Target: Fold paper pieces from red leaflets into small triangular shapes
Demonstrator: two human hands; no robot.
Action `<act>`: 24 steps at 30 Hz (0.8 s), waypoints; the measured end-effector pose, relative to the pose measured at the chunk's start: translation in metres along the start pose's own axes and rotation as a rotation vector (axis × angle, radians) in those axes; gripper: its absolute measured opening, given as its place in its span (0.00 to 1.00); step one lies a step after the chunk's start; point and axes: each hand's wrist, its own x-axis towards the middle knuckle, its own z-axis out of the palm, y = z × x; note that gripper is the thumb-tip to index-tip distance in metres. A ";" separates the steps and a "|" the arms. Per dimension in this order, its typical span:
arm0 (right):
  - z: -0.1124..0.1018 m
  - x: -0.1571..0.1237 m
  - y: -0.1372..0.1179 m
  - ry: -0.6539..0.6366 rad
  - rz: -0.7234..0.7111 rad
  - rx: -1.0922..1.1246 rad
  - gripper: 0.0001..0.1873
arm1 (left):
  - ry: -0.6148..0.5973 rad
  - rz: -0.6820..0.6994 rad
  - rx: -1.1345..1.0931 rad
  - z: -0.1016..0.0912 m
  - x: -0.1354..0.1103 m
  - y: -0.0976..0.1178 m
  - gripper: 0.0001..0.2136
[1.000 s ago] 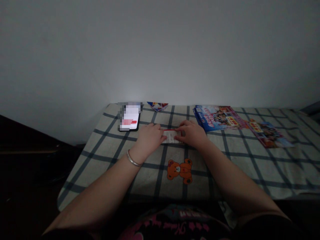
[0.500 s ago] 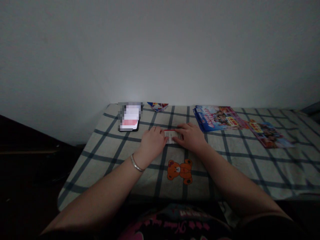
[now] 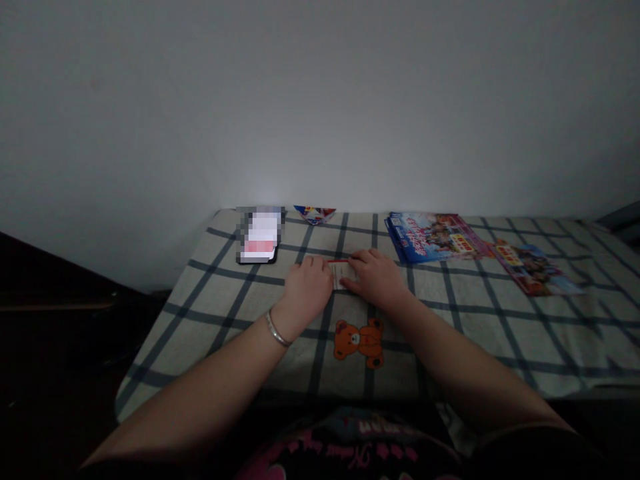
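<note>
A small folded paper (image 3: 339,275), white with print and a red upper edge, lies on the checked tablecloth (image 3: 225,297) between my two hands. My left hand (image 3: 309,288), a silver bangle at its wrist, has its fingers curled down on the paper's left end. On the right end, my right hand (image 3: 377,277) holds the paper, its thumb near the lower edge and its fingers along the upper one. Both hands cover parts of the paper, so its full length is hidden. Just nearer to me, an orange bear picture (image 3: 359,343) shows on the cloth.
A lit phone (image 3: 260,235), its screen blurred, rests at the back left. Beside it a colourful folded paper triangle (image 3: 315,213) lies near the wall (image 3: 320,107). Toward the right are a stack of printed flyers (image 3: 430,237) and a separate flyer (image 3: 540,267).
My right thumb has shifted slightly left and down over the paper. My left fingers are more curled at its left end. The other things stay in place.
</note>
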 end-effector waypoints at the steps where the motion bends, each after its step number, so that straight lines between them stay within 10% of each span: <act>1: -0.001 0.000 0.000 0.001 -0.001 0.001 0.22 | -0.001 -0.008 -0.007 0.000 -0.001 0.000 0.12; 13: -0.008 -0.007 -0.009 -0.042 -0.008 -0.064 0.25 | 0.108 -0.057 0.019 0.009 -0.003 0.012 0.13; 24: -0.005 -0.007 0.006 -0.043 -0.027 -0.005 0.26 | 0.068 0.076 -0.069 0.013 -0.011 -0.023 0.17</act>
